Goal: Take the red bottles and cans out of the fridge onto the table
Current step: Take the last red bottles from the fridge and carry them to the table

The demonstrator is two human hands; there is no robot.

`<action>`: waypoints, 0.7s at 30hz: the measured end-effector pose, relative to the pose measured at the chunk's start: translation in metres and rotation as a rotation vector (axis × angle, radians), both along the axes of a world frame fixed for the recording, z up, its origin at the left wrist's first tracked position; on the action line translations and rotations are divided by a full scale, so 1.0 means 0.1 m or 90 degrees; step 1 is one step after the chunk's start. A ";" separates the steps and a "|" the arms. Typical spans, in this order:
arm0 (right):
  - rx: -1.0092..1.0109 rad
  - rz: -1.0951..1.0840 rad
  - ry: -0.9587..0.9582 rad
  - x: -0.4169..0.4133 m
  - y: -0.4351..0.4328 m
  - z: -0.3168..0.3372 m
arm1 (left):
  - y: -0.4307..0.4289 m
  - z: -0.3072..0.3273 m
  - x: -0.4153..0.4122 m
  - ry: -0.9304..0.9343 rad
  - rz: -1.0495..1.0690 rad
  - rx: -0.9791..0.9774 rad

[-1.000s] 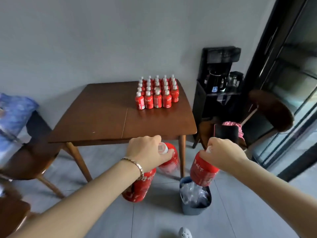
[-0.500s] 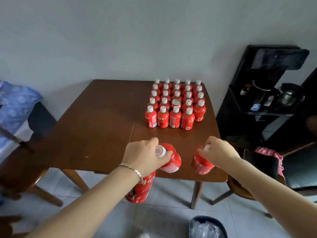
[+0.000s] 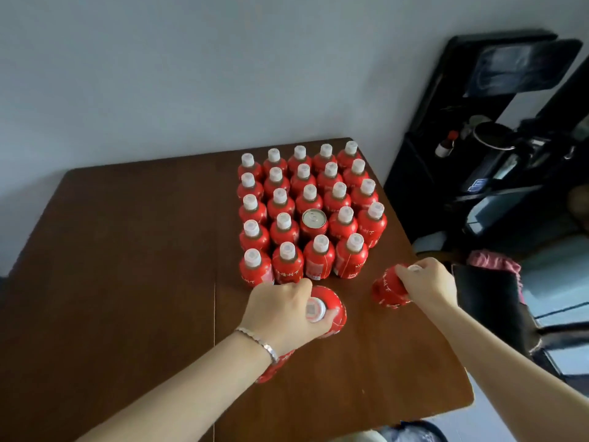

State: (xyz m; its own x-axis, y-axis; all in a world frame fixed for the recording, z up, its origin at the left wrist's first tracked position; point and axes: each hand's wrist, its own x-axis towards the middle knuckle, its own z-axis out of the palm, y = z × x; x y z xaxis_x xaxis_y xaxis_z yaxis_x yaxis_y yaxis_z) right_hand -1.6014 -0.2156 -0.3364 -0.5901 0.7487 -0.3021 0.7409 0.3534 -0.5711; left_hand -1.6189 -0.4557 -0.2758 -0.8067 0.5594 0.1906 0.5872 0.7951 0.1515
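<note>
Several red bottles with white caps stand in a tight block at the far right of the brown table, with one red can among them. My left hand grips two red bottles by their tops: one shows by my fingers, the other peeks out under my wrist. My right hand holds a third red bottle by its cap, just in front of the block's near right corner. All three are held over the table.
A black stand with a kettle and appliances is right of the table against the wall. A chair with a black and pink item sits close to the table's right edge. A bin's rim shows below the near edge.
I have come closer to the table. Both hands have carried their bottles forward from the near edge to just in front of the block of bottles.
</note>
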 end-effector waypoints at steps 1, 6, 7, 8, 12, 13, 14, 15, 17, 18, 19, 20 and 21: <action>-0.004 -0.020 0.000 -0.07 0.02 -0.03 | 0.02 -0.09 -0.09 0.009 -0.018 0.022; -0.032 -0.059 0.008 -0.51 0.13 -0.16 | 0.12 -0.41 -0.32 -0.017 -0.064 0.044; -0.053 -0.057 0.018 -0.59 0.13 -0.17 | 0.14 -0.45 -0.36 -0.027 -0.058 0.049; -0.080 -0.050 0.032 -0.68 0.14 -0.21 | 0.16 -0.48 -0.39 -0.038 -0.052 0.051; -0.249 -0.155 0.074 -0.95 0.16 -0.29 | 0.22 -0.60 -0.50 -0.058 -0.045 0.058; -0.295 -0.220 0.082 -0.96 0.20 -0.33 | 0.24 -0.62 -0.53 -0.063 -0.041 0.062; -0.321 -0.267 0.077 -0.94 0.24 -0.38 | 0.26 -0.63 -0.55 -0.066 -0.036 0.066; -0.363 -0.308 0.061 -0.91 0.26 -0.42 | 0.27 -0.64 -0.57 -0.068 -0.032 0.071; -0.513 -0.380 0.057 -0.81 0.28 -0.51 | 0.30 -0.64 -0.61 -0.067 -0.025 0.074; -0.613 -0.405 0.079 -0.77 0.27 -0.57 | 0.31 -0.64 -0.62 -0.066 -0.023 0.072; -0.697 -0.421 0.109 -0.74 0.25 -0.60 | 0.32 -0.65 -0.62 -0.067 -0.019 0.071; -0.756 -0.430 0.146 -0.72 0.24 -0.65 | 0.33 -0.65 -0.63 -0.066 -0.016 0.068; -0.776 -0.448 0.183 -0.72 0.23 -0.68 | 0.33 -0.66 -0.63 -0.068 -0.013 0.063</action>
State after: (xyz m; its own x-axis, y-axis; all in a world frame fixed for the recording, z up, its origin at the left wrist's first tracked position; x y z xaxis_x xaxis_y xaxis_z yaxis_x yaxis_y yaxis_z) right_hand -1.6734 -0.1931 -0.4039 -0.3621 0.2704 -0.8920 0.3621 -0.8410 -0.4019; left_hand -1.6819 -0.4229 -0.3413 -0.8145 0.5580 0.1591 0.5787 0.7615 0.2919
